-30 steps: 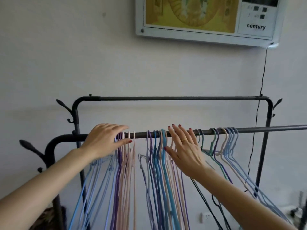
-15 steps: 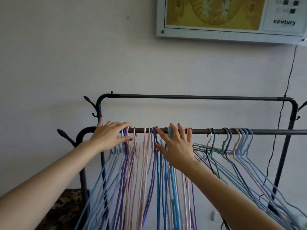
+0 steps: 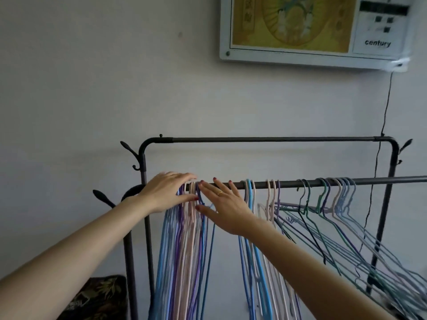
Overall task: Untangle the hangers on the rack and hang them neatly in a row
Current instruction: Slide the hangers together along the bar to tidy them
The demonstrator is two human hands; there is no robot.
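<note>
Thin wire hangers in blue, purple and pink hang from the dark front rail (image 3: 291, 183) of a black rack. A tight bunch (image 3: 184, 241) hangs at the rail's left end. My left hand (image 3: 167, 191) lies flat against that bunch's left side, fingers straight. My right hand (image 3: 223, 205), with a gold ring, presses its spread fingers against the bunch's right side at the hooks. A second group (image 3: 256, 250) hangs behind my right forearm. Further right, a tangled, slanted cluster (image 3: 335, 218) of green, purple and pale blue hangers hangs from the rail.
The rack's higher back rail (image 3: 272, 139) is bare, with curved pegs at both ends. A framed wall panel (image 3: 314, 31) marked "century" hangs above, its black cord (image 3: 379, 158) dropping behind the rack's right post. A floral cushion (image 3: 97, 299) sits at lower left.
My right hand slid left along the rail, pushing several hangers into the left bunch, and a gap opened on the rail. The camera view shifted left.
</note>
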